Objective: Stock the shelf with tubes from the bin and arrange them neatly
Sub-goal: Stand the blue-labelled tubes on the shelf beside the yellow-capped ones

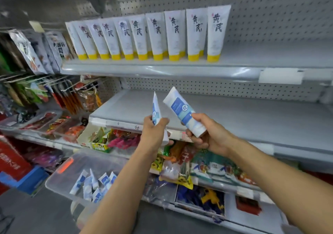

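L hand (155, 134) is clenched round one tube (155, 107), R hand (207, 136) round a 2nd tube (182, 109), caps down, prob. for standing on the shelf (234, 114).

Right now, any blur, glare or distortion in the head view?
Head view: wide-angle bends the upper shelf edge; hanging snack bags are smeared; glare streaks the price strip; left hand, right hand, left tube and right tube look fairly sharp.

Tubes (182, 110) white with blue panels; upper-shelf tubes (215, 33) white, yellow caps; shelf (243, 113) grey
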A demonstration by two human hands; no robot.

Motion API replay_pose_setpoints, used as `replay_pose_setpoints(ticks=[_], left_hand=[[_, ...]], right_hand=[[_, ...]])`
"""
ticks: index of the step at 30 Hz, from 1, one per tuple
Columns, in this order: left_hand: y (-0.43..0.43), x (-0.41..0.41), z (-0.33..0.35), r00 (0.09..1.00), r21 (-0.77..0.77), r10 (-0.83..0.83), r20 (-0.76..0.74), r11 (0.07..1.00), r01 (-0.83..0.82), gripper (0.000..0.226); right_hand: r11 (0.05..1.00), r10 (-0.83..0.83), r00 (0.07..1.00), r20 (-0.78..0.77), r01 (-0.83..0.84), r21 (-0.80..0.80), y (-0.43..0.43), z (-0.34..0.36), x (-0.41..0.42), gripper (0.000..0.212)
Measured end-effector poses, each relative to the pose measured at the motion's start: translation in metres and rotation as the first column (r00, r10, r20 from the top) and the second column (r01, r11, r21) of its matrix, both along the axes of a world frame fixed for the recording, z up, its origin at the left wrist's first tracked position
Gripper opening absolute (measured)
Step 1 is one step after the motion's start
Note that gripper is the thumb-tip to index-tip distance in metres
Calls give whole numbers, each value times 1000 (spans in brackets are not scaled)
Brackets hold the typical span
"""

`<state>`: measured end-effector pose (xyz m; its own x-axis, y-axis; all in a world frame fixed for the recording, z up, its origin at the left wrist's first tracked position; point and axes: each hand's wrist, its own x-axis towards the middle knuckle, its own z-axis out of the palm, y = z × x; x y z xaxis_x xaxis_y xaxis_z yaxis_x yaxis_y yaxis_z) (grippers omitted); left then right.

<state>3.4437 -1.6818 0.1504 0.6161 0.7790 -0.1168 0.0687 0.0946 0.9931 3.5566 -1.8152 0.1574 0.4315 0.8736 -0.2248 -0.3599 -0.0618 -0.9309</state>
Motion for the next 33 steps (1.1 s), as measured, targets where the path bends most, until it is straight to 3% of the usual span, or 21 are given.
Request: replay_pose_setpoints(ticks=[6,12,18,23,26,29,33], left_hand=[[-20,37,40,994,154,-101,51,984,92,37],[-21,67,72,975,180,-168,142,973,142,41],[-7,88,91,968,207,-161,190,971,121,42],[3,105,104,950,306,-214,225,942,140,44],[5,114,112,939,333,-241,247,931,152,42],[5,123,117,930,337,-260,258,927,166,43],[0,131,120,920,375,-282,272,912,168,43]], right_hand=[[985,-96,994,47,88,145,-22,43,20,41],[936,-298,944,142,259,239,-24,81,40,32],[803,-583,775,244,504,317,-12,112,67,39],[691,-723,598,347,645,328,-8,132,96,49],[652,-750,525,404,692,311,-8,144,112,32],[686,-714,527,461,657,312,-10,153,128,14],[735,-595,436,675,634,238,-13,157,155,4]])
